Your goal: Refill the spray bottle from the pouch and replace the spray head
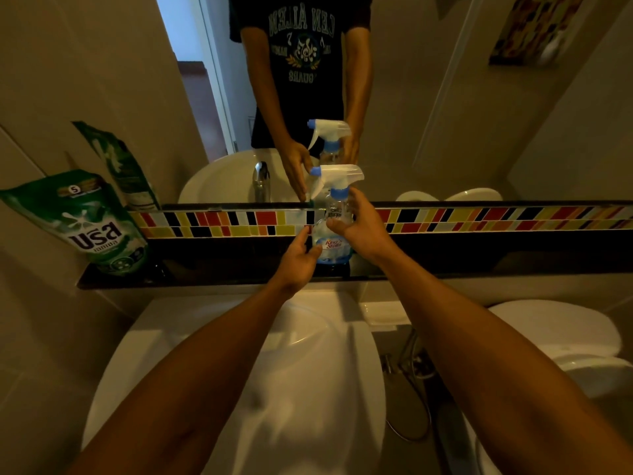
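Note:
A clear spray bottle (pixel 331 243) with a blue and white label stands upright on the dark ledge (pixel 205 269) in front of the mirror. Its white spray head (pixel 339 178) with a blue collar and nozzle sits on the bottle's neck. My right hand (pixel 358 224) wraps the upper body just below the collar. My left hand (pixel 299 255) is at the bottle's lower left side, fingers curled and touching the label. A green refill pouch (pixel 89 221) leans against the wall at the ledge's left end, untouched.
A white basin (pixel 342 389) lies directly below the ledge under my forearms. A white toilet (pixel 555 334) is at the right, with a hose (pixel 407 371) beside it. The mirror (pixel 445 132) reflects the person, the tap and the bottle. A coloured tile strip (pixel 513 219) runs behind the ledge.

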Tool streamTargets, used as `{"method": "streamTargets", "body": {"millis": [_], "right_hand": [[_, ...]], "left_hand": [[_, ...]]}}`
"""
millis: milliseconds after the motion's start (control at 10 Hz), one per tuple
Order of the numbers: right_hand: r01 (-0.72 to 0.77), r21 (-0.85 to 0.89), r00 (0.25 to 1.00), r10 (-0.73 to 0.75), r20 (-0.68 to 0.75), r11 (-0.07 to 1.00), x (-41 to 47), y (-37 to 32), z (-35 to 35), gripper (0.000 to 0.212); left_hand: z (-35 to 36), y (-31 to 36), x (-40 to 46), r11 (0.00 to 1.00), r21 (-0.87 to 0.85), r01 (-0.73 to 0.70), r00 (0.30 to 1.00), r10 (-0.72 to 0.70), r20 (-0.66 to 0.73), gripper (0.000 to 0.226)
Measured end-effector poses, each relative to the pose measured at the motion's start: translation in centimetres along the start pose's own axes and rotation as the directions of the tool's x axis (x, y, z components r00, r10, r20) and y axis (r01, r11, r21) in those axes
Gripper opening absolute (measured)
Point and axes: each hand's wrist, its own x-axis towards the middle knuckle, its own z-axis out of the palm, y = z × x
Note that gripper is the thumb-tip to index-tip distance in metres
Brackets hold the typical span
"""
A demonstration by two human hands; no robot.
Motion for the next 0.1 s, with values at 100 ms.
{"method": "streamTargets", "body": {"millis": [100], "right_hand": [[-0.010, 0.047, 0.988, 0.017, -0.152, 0.999, -1.56, -0.92, 0.10, 0.069]], "left_hand": [[-0.73, -0.33, -0.20, 0.998, 0.059, 0.026, 0.999, -0.024, -0.032, 0.063]]}}
